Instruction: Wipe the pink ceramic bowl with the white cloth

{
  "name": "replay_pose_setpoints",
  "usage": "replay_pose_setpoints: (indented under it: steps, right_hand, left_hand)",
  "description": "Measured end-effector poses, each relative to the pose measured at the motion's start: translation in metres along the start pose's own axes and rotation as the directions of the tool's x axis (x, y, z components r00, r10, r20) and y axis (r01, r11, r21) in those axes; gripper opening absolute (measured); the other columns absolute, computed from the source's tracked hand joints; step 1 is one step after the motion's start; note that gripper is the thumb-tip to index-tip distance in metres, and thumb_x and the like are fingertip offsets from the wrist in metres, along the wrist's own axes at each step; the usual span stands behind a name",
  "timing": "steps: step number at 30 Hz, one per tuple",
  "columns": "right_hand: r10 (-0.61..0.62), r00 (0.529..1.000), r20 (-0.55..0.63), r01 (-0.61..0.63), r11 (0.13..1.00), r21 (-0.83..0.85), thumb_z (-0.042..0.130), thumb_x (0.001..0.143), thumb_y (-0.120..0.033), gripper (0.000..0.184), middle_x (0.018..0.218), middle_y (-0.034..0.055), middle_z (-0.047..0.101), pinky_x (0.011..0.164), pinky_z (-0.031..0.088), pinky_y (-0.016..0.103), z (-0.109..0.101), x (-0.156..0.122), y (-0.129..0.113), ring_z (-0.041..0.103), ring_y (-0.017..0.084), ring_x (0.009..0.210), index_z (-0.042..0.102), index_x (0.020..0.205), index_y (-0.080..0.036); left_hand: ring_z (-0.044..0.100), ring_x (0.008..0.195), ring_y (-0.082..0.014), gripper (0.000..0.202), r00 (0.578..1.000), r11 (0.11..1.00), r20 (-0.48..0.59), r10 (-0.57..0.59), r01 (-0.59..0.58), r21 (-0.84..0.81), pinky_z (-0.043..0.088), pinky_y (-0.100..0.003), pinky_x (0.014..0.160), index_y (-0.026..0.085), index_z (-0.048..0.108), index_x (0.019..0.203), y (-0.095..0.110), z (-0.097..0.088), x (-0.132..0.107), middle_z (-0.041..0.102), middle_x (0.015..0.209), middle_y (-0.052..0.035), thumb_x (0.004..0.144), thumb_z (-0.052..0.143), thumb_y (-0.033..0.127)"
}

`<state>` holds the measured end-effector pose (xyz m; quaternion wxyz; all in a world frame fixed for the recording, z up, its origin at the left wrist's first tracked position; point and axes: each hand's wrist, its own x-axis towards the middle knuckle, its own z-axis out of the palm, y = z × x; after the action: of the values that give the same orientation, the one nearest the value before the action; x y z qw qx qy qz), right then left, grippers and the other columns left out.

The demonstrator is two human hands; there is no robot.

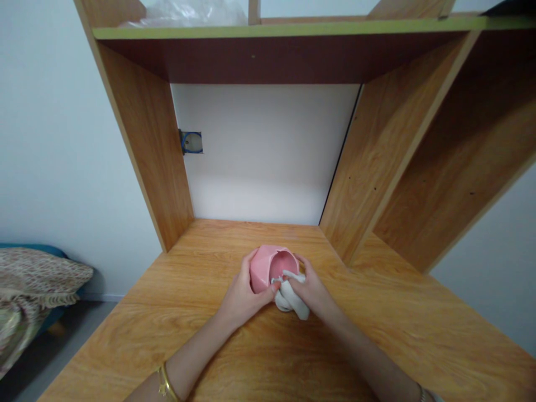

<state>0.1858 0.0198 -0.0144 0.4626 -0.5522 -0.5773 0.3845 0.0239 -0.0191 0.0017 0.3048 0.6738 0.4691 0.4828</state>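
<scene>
A pink faceted cup [264, 267] lies tipped on its side on the wooden desk [209, 335], its mouth turned toward me and to the right. My left hand [242, 297] wraps round the cup's left side, thumb at the rim. My right hand [312, 290] is closed on a bunched white cloth [291, 298], which presses against the cup's rim and hangs down to the desk below it.
Wooden side panels [151, 151] rise on both sides of the desk nook, with a shelf [285, 28] overhead carrying clear plastic. A small blue-edged wall box [191, 142] sits on the white back wall. A patterned fabric [29, 290] lies at the far left, below desk height.
</scene>
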Motion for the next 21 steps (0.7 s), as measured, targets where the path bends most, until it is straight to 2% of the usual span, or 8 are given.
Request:
replay_pose_setpoints:
  steps: [3, 9, 11, 16, 21]
  right_hand:
    - [-0.030, 0.999, 0.031, 0.034, 0.990, -0.134, 0.057, 0.062, -0.023, 0.069, 0.081, 0.0032, 0.062, 0.063, 0.047, 0.029, -0.006, 0.001, 0.001, 0.058, 0.016, 0.066, 0.032, 0.126, -0.014]
    - [-0.118, 0.991, 0.065, 0.130, 0.967, -0.219, 0.059, 0.061, -0.025, 0.068, 0.107, 0.0101, 0.058, 0.075, 0.045, 0.031, -0.009, 0.000, -0.001, 0.058, 0.019, 0.086, 0.036, 0.124, -0.015]
    - [-0.127, 0.989, 0.078, 0.143, 0.958, -0.251, 0.059, 0.060, -0.023, 0.070, 0.106, 0.0103, 0.058, 0.077, 0.044, 0.032, -0.009, -0.002, -0.004, 0.057, 0.020, 0.088, 0.035, 0.125, -0.015]
    - [-0.126, 0.976, 0.177, 0.168, 0.953, -0.251, 0.055, 0.060, -0.015, 0.072, 0.087, 0.0044, 0.064, 0.069, 0.046, 0.030, -0.009, -0.006, -0.011, 0.059, 0.016, 0.072, 0.031, 0.128, -0.016]
    - [-0.173, 0.960, 0.218, 0.217, 0.956, -0.198, 0.049, 0.063, -0.011, 0.065, 0.096, 0.0038, 0.062, 0.078, 0.045, 0.032, -0.009, -0.009, -0.010, 0.058, 0.017, 0.084, 0.035, 0.126, -0.020]
  left_hand:
    - [0.051, 0.105, -0.0227, 0.063, 1.000, 0.995, 0.018, -0.017, 0.015, 0.102, 0.040, -0.035, 0.089, 0.019, 0.036, 0.125, 0.002, -0.003, 0.000, 0.053, 0.118, -0.0088, 0.071, 0.060, 0.040]
    - [0.054, 0.101, -0.0232, 0.058, 0.998, 0.978, 0.058, -0.027, 0.014, 0.207, 0.041, -0.035, 0.089, 0.018, 0.042, 0.123, 0.003, -0.008, 0.001, 0.057, 0.114, -0.0087, 0.072, 0.056, 0.041]
    - [0.053, 0.102, -0.0231, 0.055, 0.998, 0.977, 0.067, -0.010, -0.005, 0.213, 0.040, -0.035, 0.090, 0.016, 0.044, 0.121, 0.002, -0.009, 0.002, 0.056, 0.116, -0.0088, 0.072, 0.055, 0.039]
    - [0.055, 0.099, -0.0235, 0.051, 0.990, 0.977, 0.142, 0.003, -0.033, 0.210, 0.041, -0.035, 0.088, 0.016, 0.049, 0.116, 0.002, -0.011, 0.003, 0.059, 0.112, -0.0078, 0.071, 0.053, 0.038]
    - [0.054, 0.101, -0.0229, 0.048, 0.988, 0.985, 0.155, 0.003, -0.030, 0.171, 0.041, -0.035, 0.088, 0.016, 0.049, 0.117, 0.001, -0.011, 0.002, 0.058, 0.114, -0.0083, 0.074, 0.051, 0.039]
